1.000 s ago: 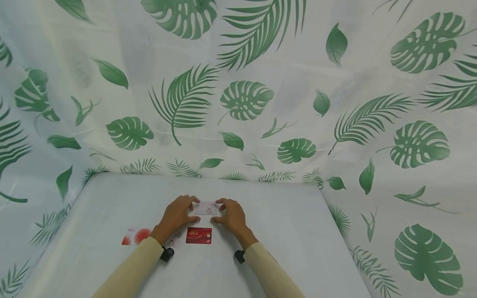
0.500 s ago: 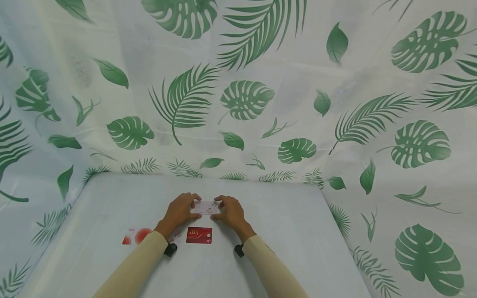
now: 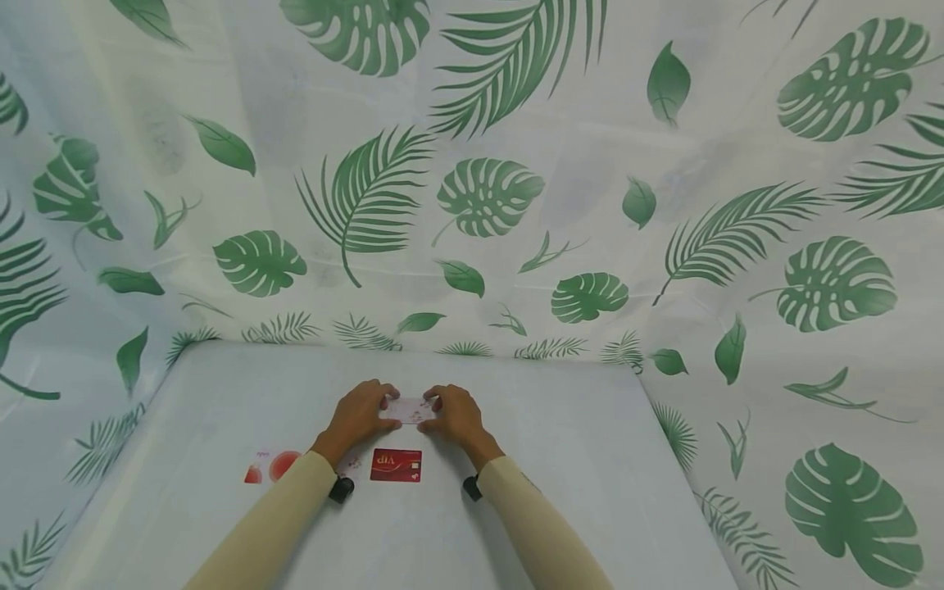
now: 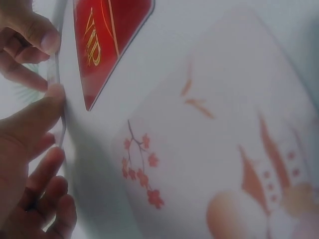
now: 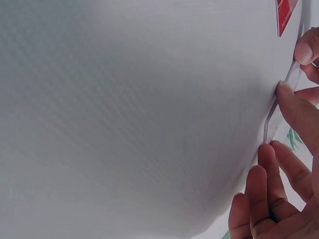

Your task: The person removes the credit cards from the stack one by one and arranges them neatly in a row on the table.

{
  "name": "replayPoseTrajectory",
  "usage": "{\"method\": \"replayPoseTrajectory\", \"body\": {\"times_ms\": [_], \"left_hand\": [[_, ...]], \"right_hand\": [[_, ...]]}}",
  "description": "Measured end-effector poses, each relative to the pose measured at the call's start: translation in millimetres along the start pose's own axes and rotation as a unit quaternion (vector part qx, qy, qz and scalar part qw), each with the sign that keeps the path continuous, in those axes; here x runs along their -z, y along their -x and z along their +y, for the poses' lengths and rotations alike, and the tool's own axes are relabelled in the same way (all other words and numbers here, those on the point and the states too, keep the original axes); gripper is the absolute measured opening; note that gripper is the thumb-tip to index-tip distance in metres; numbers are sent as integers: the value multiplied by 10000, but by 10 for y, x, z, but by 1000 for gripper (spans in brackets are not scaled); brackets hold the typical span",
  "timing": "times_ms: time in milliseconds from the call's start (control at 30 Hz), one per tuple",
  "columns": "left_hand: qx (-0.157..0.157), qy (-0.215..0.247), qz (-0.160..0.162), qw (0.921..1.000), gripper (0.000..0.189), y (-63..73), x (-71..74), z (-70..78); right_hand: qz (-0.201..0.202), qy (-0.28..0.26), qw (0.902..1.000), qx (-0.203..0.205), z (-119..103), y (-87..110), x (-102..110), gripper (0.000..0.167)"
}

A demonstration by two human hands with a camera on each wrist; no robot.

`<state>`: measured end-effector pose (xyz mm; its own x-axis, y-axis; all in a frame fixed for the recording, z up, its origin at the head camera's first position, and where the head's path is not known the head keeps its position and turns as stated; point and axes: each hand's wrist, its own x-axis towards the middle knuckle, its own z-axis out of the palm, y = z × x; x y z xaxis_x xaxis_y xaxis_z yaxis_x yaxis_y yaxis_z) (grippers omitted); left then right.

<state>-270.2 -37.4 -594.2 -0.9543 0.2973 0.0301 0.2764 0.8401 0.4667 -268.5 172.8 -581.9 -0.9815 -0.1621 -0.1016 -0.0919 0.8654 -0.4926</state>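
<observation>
By the fingers of the left hand (image 3: 359,414), the left end of a pale pink card (image 3: 409,410) is clamped, the thumb being set at the near edge and a fingertip at the far edge. The right end is clamped likewise by the fingers of the right hand (image 3: 456,416), so the card is held between the two hands with its printed middle left uncovered. In both wrist views it is seen nearly edge-on; whether it is lifted cannot be told.

Just nearer the body, a red card (image 3: 396,465) is laid flat, its gold "VIP" turned upside down in the head view. Beside it, a blossom-printed card (image 4: 199,144) is partly hidden by the left wrist in the head view. Farther left, a white card with red circle (image 3: 283,465) is partly covered by the left sleeve (image 3: 269,524). A small black device is worn at each wrist. All is set over a white surface (image 3: 627,475), backed by a leaf-patterned sheet (image 3: 509,303).
</observation>
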Motion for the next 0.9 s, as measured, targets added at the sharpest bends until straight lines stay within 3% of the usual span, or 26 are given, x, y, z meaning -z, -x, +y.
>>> {"method": "replayPoseTrajectory", "body": {"times_ms": [300,900], "left_hand": [[100,147,-46,9998,51,-12,4,2],[142,259,-130,9995,55,7,156,49]], "right_hand": [[-38,-122,9998,-117,31,-60,-17,45],[234,-189,9994,167,31,-13,-8,48]]}}
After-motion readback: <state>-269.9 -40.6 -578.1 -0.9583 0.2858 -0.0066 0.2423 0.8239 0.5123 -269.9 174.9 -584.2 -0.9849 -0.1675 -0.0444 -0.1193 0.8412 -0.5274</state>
